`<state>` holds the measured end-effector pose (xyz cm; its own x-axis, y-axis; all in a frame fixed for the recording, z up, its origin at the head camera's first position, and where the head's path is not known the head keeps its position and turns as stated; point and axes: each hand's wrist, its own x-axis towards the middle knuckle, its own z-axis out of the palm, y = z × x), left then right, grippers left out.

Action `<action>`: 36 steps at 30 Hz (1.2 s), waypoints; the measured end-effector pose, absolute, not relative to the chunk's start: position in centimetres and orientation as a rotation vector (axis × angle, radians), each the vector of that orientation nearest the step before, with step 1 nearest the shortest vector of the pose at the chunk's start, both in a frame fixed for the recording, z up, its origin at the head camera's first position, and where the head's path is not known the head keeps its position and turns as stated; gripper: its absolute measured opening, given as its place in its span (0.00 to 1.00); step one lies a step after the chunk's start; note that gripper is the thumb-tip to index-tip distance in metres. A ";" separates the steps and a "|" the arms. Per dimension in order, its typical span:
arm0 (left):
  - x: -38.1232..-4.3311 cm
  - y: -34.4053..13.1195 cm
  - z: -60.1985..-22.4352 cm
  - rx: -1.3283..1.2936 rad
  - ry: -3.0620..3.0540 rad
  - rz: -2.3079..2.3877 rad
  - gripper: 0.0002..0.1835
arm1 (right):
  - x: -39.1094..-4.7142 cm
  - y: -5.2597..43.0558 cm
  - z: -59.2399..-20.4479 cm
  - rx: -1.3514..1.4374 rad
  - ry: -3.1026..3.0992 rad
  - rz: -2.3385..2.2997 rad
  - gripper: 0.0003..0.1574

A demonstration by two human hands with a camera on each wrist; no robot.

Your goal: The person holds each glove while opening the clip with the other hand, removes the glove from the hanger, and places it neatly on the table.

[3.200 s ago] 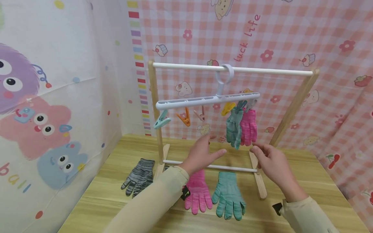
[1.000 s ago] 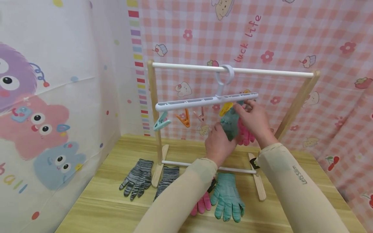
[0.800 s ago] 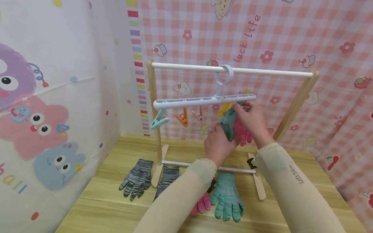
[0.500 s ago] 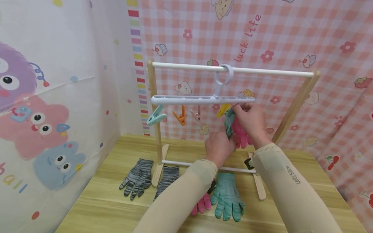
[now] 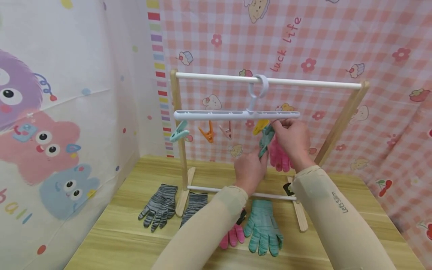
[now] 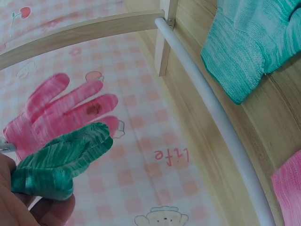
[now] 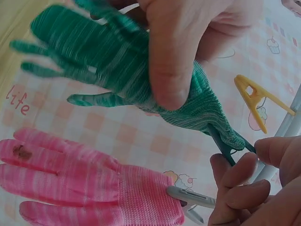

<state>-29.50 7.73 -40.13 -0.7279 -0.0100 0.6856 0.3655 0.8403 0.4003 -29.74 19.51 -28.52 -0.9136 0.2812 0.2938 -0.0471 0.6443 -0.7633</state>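
My left hand point(image 5: 250, 170) grips the hanging green glove point(image 5: 266, 138); in the right wrist view its thumb presses on the glove near the cuff. My right hand point(image 5: 293, 139) is just under the right end of the white hanger point(image 5: 216, 115). Its fingers pinch the handles of a dark teal clothespin point(image 7: 219, 145), whose jaws are at the green cuff. Behind hangs a pink glove point(image 7: 84, 186), its cuff in a grey clothespin point(image 7: 190, 196). A yellow clothespin point(image 5: 260, 126) hangs beside the green glove with nothing in it.
The hanger hooks over the white top rail point(image 5: 216, 77) of a wooden stand. Light teal point(image 5: 179, 132), orange point(image 5: 207, 133) and pink point(image 5: 227, 131) clothespins hang at left. On the table lie grey gloves point(image 5: 158, 206), a pink glove point(image 5: 233, 237) partly under my left arm, and a green glove point(image 5: 264, 228).
Both hands have risen from below the hanging gloves to the green glove and its clothespin. Over the last second, the hanger has swung level and the green glove has bunched narrower in my left hand.
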 end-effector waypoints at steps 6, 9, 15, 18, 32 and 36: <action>-29.4 7.1 -40.0 -0.288 -2.315 -0.638 0.14 | -29.7 19.3 -28.4 -0.156 -2.474 1.152 0.33; -29.2 6.9 -39.9 -0.301 -2.334 -0.626 0.13 | -29.6 19.2 -28.4 -0.141 -2.462 1.121 0.32; -28.9 6.7 -40.0 -0.317 -2.430 -0.657 0.16 | -29.5 18.8 -28.5 -0.138 -2.445 1.047 0.30; -28.8 6.5 -40.2 -0.345 -2.444 -0.709 0.18 | -29.5 18.7 -28.4 -0.138 -2.442 1.023 0.30; -29.0 3.0 -41.0 -0.591 -2.476 -1.638 0.22 | -29.5 19.4 -28.9 -0.119 -2.427 1.091 0.30; -28.8 1.4 -40.8 -0.621 -2.492 -1.825 0.21 | -29.5 19.5 -28.9 -0.162 -2.415 1.077 0.31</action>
<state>-28.83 1.45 -40.83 -0.9222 0.3170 0.2214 0.3067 0.2509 0.9182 -29.52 19.50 -28.92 -0.8743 0.2971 0.3838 -0.0870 0.6820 -0.7262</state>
